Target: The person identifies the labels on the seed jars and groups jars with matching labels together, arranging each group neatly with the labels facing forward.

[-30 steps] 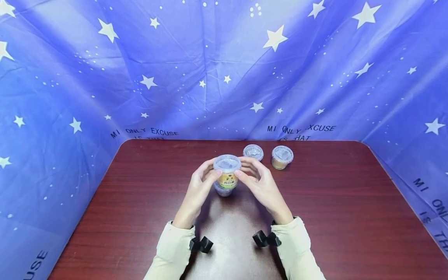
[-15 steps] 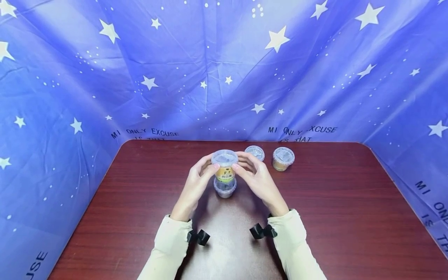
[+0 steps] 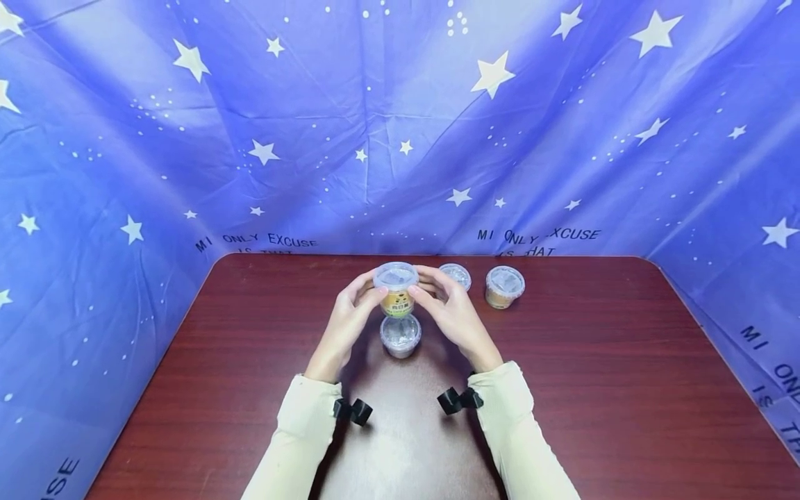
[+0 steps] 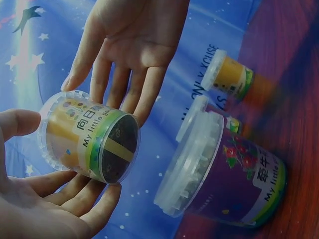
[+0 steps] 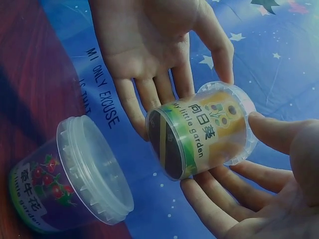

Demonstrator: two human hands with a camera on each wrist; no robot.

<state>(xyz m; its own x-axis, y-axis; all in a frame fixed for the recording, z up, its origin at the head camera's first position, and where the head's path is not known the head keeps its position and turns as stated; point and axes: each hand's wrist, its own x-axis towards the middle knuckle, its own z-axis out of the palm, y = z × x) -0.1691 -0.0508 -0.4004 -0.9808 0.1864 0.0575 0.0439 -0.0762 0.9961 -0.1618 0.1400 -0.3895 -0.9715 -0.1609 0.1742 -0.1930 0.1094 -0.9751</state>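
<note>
Both hands hold a small clear-lidded plastic tub [image 3: 398, 300] with a yellow sunflower label, lifted off the table. My left hand [image 3: 350, 314] grips its left side, thumb in front and fingers behind. From the right, my right hand [image 3: 451, 312] grips it the same way. In the left wrist view the tub [image 4: 89, 137] shows a dark base with a pale strip. Just nearer than the held tub, in the head view, a tub with a purple flower label [image 5: 60, 181] stands upright on the table; its lid [image 3: 401, 332] shows below the held one.
Two more lidded tubs stand toward the back right: one [image 3: 457, 276] partly hidden by the right hand, the other [image 3: 505, 288] yellowish. The red-brown wooden table [image 3: 600, 389] ends at a blue star-patterned curtain [image 3: 312, 125].
The held tub and both hands have moved back and slightly left, so more of the purple-labelled tub shows below it. The grip looks the same.
</note>
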